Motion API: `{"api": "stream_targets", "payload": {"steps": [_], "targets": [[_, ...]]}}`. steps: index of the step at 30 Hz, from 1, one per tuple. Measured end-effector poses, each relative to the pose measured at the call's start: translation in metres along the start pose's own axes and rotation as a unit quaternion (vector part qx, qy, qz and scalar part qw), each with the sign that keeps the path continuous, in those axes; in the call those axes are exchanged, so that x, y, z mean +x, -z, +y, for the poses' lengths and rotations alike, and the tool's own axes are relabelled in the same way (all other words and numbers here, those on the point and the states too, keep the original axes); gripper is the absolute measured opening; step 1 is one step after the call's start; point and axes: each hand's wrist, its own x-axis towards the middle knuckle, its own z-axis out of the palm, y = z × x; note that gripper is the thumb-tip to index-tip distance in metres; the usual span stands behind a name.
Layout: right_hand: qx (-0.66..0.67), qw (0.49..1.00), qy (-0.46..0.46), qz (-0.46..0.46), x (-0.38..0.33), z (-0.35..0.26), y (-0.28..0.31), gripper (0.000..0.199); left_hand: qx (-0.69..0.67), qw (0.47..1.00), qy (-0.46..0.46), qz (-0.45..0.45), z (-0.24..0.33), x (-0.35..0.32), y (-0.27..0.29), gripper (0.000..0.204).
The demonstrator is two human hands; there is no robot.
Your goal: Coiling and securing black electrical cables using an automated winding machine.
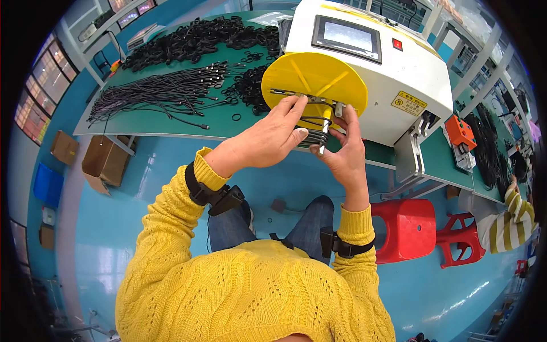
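Standing on the green bench (171,128), the white winding machine (393,68) carried a yellow disc (313,80) on its front, and from that disc metal pegs (326,122) stuck out toward the person. Around the pegs sat a small coil of black cable (316,135), just below the disc's lower edge. It looked light and limp, a thin rubbery cord likely to spring loose once off the pegs, so the sensible hold seemed to be across the whole bundle, pinching all loops together.

The left hand (268,139) reached in from the left, wrist raised, fingers curled over the coil and its index tip touching the peg bar. The right hand (342,151) came up from below, palm turned inward, thumb and fingers closed lightly about the peg and the coil's right side. Both hands held the cable, neither clenched hard.

Loose cables (159,91) and black rings (199,37) lay farther back on the bench.
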Motion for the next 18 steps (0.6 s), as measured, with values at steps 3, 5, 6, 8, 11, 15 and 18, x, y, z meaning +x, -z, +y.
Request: {"api": "stream_targets", "payload": {"steps": [3,5,6,8,11,15,18], "targets": [[0.017,1.000,-0.004,-0.005,-0.001,0.005,0.000,0.091,-0.007,1.000,-0.007,0.012,0.000,0.001,-0.001,0.056],[0.047,0.999,-0.007,-0.011,-0.002,0.008,-0.002,0.083,-0.002,0.999,-0.014,0.032,0.000,0.001,0.000,0.051],[0.063,0.998,-0.009,-0.014,-0.003,0.010,-0.003,0.080,-0.005,0.999,-0.022,0.042,0.000,0.001,0.001,0.051],[0.049,0.999,-0.003,0.001,-0.008,0.010,-0.009,0.074,-0.030,1.000,-0.007,0.004,0.000,0.002,0.002,0.043],[0.019,0.999,0.017,0.031,-0.018,0.007,-0.021,0.064,-0.027,1.000,0.010,-0.006,0.002,0.002,0.000,0.036],[-0.034,0.989,0.030,0.141,-0.029,-0.003,-0.038,0.046,0.025,0.998,-0.009,0.050,0.009,0.000,-0.013,0.029],[-0.118,0.976,0.053,0.177,-0.029,-0.008,-0.046,0.040,0.067,0.985,-0.079,0.137,0.011,0.001,-0.016,0.031]]}}
